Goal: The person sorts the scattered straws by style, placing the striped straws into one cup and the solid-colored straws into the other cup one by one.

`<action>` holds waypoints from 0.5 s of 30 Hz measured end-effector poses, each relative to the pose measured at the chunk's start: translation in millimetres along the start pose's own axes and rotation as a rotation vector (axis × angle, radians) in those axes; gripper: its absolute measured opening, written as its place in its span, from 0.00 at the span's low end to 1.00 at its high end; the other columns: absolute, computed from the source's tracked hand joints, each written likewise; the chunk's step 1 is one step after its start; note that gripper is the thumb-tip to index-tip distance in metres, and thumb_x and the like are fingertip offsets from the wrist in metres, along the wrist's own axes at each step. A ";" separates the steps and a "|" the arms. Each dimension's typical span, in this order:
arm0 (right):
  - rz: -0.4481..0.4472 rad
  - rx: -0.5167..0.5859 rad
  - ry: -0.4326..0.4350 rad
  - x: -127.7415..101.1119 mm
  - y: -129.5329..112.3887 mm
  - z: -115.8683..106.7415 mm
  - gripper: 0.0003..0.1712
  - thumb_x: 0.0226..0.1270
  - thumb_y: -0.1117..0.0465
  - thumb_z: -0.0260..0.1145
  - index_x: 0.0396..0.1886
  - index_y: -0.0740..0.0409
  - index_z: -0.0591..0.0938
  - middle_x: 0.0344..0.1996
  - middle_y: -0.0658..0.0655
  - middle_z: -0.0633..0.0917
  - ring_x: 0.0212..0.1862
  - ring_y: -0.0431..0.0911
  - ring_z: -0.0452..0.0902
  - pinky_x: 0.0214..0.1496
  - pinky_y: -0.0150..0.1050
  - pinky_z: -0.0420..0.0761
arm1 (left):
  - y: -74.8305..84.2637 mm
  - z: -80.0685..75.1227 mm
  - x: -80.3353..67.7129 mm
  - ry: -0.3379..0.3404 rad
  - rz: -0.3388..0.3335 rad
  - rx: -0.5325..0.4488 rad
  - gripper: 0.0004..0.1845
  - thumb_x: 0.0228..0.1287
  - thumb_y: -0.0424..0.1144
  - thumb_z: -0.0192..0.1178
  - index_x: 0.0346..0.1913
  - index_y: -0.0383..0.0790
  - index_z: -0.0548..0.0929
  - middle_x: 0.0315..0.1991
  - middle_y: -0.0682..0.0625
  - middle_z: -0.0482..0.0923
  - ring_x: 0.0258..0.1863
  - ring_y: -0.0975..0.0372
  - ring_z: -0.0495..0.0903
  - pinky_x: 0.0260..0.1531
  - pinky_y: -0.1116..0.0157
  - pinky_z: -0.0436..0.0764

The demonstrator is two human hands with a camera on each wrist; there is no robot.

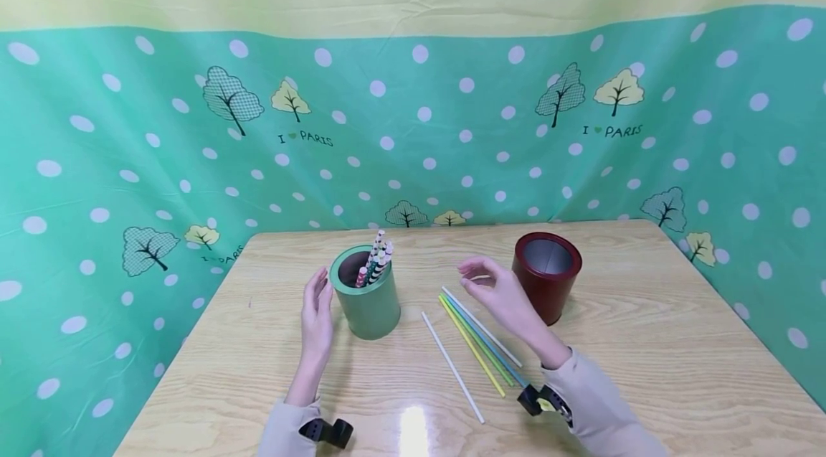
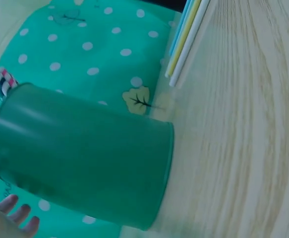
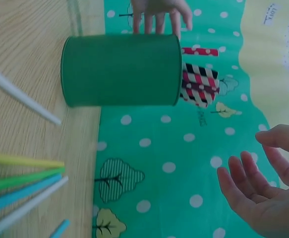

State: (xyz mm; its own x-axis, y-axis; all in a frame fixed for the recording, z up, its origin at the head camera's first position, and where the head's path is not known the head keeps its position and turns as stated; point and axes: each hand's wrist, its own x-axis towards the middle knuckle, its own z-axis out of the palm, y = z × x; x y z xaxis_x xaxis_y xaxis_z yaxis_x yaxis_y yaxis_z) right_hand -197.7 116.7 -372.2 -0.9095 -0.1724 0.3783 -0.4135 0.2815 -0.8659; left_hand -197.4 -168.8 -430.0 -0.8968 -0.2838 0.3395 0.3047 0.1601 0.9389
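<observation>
A green can [image 1: 369,313] stands upright on the table, with several patterned paper straws [image 1: 379,260] leaning inside it, their striped and dotted ends above the rim. My left hand [image 1: 317,321] is at the can's left side, fingers loosely extended near the rim. Over the table, between the green can and a dark red can [image 1: 547,292], hovers my right hand [image 1: 505,300]. Its fingers are bent loosely with a gap to the thumb, and nothing shows between them in the right wrist view. Plain straws in yellow [image 1: 473,346], green, blue and white lie in a bundle below it.
A single white straw [image 1: 452,367] lies apart, left of the bundle. The red can's mouth faces up, its grey inside showing. A polka-dot curtain [image 1: 419,112] hangs behind the wooden table [image 1: 645,342] and along both sides.
</observation>
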 end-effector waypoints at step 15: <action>-0.138 -0.251 0.163 -14.4 7.4 -47.6 0.12 0.53 0.72 0.63 0.40 0.64 0.78 0.36 0.58 0.79 0.39 0.48 0.76 0.42 0.40 0.76 | 42.2 20.6 -20.5 -0.052 0.383 -0.034 0.17 0.56 0.21 0.49 0.51 0.25 0.70 0.56 0.35 0.63 0.59 0.61 0.60 0.59 0.71 0.54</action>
State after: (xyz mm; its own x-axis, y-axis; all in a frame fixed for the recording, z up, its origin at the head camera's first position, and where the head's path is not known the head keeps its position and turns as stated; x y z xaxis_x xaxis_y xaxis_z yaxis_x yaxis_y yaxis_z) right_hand -189.6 166.2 -368.5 -0.8308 -0.0775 0.5512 -0.5124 0.4934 -0.7028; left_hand -172.8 -136.8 -398.5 -0.7312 -0.1608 0.6630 0.6300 0.2135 0.7467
